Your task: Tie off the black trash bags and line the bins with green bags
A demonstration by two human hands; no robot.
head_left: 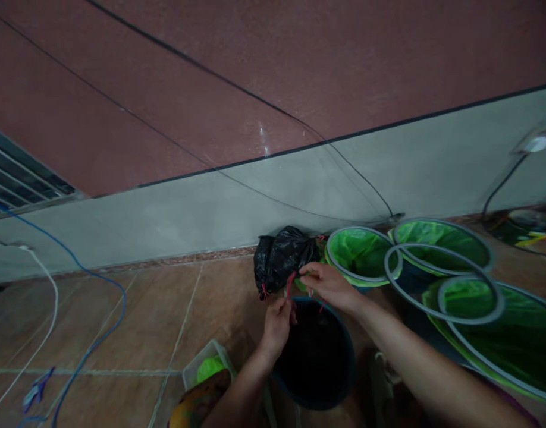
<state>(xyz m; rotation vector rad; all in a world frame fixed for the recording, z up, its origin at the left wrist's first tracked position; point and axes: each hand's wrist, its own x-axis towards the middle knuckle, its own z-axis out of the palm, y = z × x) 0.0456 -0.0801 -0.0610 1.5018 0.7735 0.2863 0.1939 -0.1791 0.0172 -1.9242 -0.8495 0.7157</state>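
A dark round bin (pixel 315 362) with a black bag lining stands on the floor in front of me. Over its far rim, my left hand (pixel 278 324) is closed, pinching the lower end of a red drawstring (pixel 290 284). My right hand (pixel 329 284) has its fingers curled together at the upper end of that drawstring. A bit of red string also shows at the bin's right inner side. Just beyond my hands, black garbage bags (pixel 282 258) with red ties lean by the wall. The bin's inside is too dark to make out.
To the right stand several bins with green liners (pixel 362 252), and a loose grey ring (pixel 391 264) lies across them. A white container (pixel 193 368) holding something green is at lower left. Blue cable (pixel 121 309) and white cable (pixel 55 291) run along the floor at left.
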